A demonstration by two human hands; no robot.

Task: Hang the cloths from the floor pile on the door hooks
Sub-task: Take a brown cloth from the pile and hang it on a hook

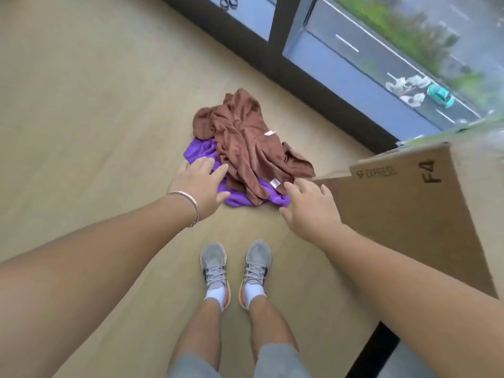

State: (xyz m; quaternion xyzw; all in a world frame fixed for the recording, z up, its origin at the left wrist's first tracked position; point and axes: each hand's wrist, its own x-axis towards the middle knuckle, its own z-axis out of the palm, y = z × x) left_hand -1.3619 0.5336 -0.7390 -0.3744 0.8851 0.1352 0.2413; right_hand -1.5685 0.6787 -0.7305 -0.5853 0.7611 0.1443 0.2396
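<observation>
On the floor by the window, brown cloth [245,137] lies over purple cloth [203,152]; left hand [200,184] and right hand [308,205] reach, spread wide and empty (both cloths tangled, so one grab may lift two).

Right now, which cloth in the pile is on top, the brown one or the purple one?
The brown cloth is on top. It lies crumpled over the purple cloth, which only peeks out flat underneath at the pile's edges.
</observation>
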